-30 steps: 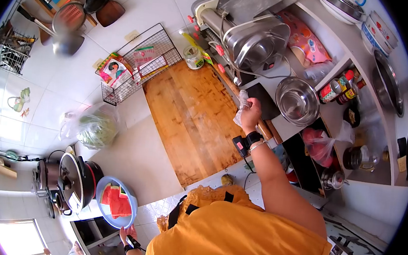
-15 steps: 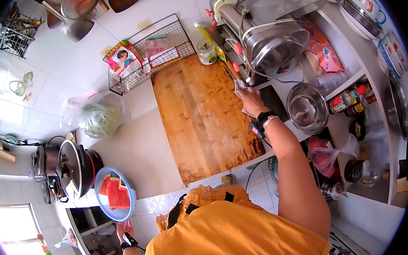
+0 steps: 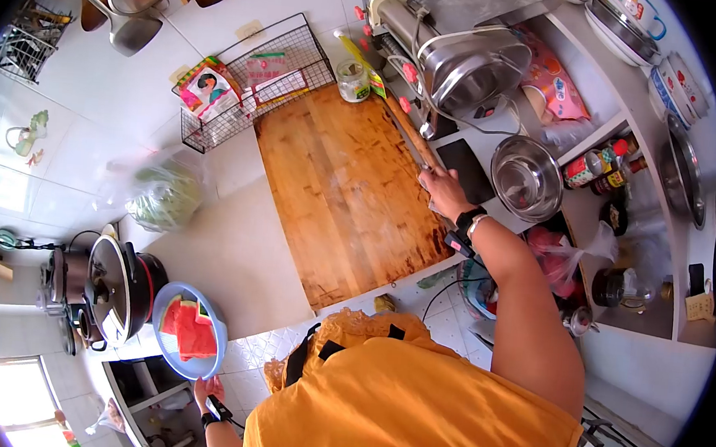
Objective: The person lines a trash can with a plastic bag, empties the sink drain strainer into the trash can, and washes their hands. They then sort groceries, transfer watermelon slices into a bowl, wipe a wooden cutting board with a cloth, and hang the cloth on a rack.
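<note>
My right hand [image 3: 447, 190] is closed on a crumpled whitish cloth [image 3: 433, 206], mostly hidden under the fingers, at the right edge of the wooden cutting board [image 3: 335, 196]. A wooden rolling pin [image 3: 413, 134] lies along that edge, just beyond the hand. Low on the left, my left hand [image 3: 209, 389] hangs with loosely spread fingers and no object visible in it. It is close by the near rim of a blue basin [image 3: 218, 343]; whether they touch, I cannot tell. Red watermelon pieces [image 3: 195, 335] lie in the basin.
Behind the board stand a wire basket [image 3: 304, 59] with packets and a glass jar [image 3: 352, 81]. A steel bowl [image 3: 527, 178] and a pasta-machine-like appliance [image 3: 407, 26] are to the right. Bagged cabbage [image 3: 165, 200] and a lidded pot [image 3: 113, 288] are at left.
My right hand has slid with the cloth along the board's right edge toward my body, uncovering more of the rolling pin. The whole view has shifted slightly; the left hand stays by the basin.
</note>
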